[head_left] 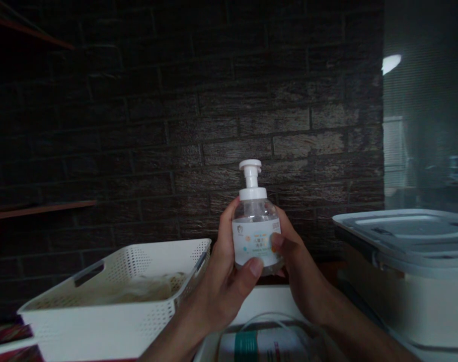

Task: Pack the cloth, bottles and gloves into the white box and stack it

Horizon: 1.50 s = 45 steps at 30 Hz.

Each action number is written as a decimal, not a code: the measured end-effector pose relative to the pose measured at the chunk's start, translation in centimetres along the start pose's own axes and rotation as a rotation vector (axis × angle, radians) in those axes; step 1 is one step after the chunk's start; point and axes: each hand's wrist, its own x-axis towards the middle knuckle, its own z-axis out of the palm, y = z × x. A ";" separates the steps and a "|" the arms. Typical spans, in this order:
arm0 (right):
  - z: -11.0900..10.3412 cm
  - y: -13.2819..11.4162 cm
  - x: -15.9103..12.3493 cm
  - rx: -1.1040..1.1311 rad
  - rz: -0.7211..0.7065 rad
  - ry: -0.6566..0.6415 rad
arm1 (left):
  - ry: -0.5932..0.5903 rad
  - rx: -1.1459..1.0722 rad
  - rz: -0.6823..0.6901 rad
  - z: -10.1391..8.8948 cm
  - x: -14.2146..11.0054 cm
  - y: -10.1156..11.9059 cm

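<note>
A clear, rounded pump bottle (254,229) with a white pump top and a pale printed label stands upright between my two hands, in the middle of the head view. My left hand (229,271) wraps its left side, thumb across the lower label. On the other side my right hand (297,261) grips it, thumb tip on the label's right part. Most of my other fingers are hidden behind the bottle. Directly below it lies a white container (274,344) with a green band, in what looks like an open bin.
At left stands a white perforated basket (96,327) with pale, thin bags inside. A large lidded storage box (421,301) is at right. Behind everything rises a dark brick wall (214,110). Shelf edges (44,208) jut in from the left, and a glass panel (425,125) is at upper right.
</note>
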 end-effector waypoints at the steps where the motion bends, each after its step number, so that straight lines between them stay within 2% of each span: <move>1: 0.0 0.0 0.0 -0.007 0.002 0.005 | 0.003 0.001 -0.001 0.0 0.0 0.0; 9: 0.1 0.1 0.3 0.019 -0.025 -0.004 | 0.140 -0.042 -0.053 0.6 -0.1 -0.7; 14: 0.5 0.0 0.2 0.049 -0.022 0.010 | 0.133 -0.114 -0.110 0.6 0.1 -0.6; 18: 0.7 -0.2 -0.1 0.029 -0.021 0.048 | 0.174 -0.209 -0.101 0.6 0.6 -0.3; 27: 0.8 -0.5 0.1 0.166 -0.028 -0.014 | 0.162 -0.214 -0.128 0.1 1.4 1.0; 32: 0.5 -1.5 -0.2 0.141 0.018 -0.085 | 0.189 -0.210 -0.131 0.2 1.3 1.1; 35: 0.6 -1.2 -0.3 0.115 0.022 -0.054 | 0.164 -0.181 -0.106 0.3 1.0 1.1; 39: 0.7 -0.3 0.0 0.044 -0.008 0.035 | 0.093 -0.021 -0.031 0.3 0.4 0.8; 45: 0.3 -0.3 0.0 0.064 0.003 -0.003 | -0.038 -0.079 -0.073 0.4 0.3 0.9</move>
